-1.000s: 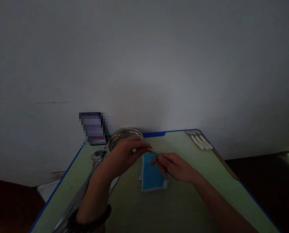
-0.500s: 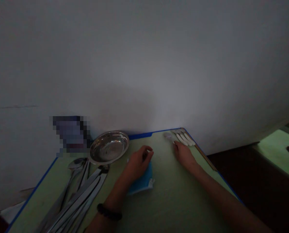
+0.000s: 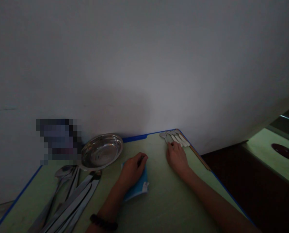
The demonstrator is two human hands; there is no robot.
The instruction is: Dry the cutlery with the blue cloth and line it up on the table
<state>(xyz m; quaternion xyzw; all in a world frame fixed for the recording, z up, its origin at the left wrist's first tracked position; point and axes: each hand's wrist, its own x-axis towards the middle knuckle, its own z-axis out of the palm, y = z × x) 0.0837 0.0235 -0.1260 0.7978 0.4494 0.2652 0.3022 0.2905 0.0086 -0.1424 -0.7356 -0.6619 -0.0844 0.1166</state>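
My right hand [image 3: 177,158] is at the far right part of the table, its fingers closed on the handle of a metal spoon [image 3: 163,136]. The spoon's bowl points toward the wall, and most of its handle is hidden under my fingers. Just right of it, several forks [image 3: 179,139] with white handles lie side by side. My left hand [image 3: 134,168] rests over a flat blue piece with a white edge [image 3: 141,184], fingers curled in toward the thumb. Nothing shows between those fingers.
A shiny oval metal bowl [image 3: 103,152] stands at the back left, beside a blurred-out upright object [image 3: 59,139]. In front lie several metal knives [image 3: 79,197] and spoons [image 3: 63,171]. Chopsticks [image 3: 200,158] line the right edge. Behind is a wall [image 3: 144,64]; another table [image 3: 268,145] stands right.
The spoon, blurred before, now lies sharp and still beside the forks, with my right hand still on its handle. The view has shifted slightly right. My left hand keeps its place on the blue piece.
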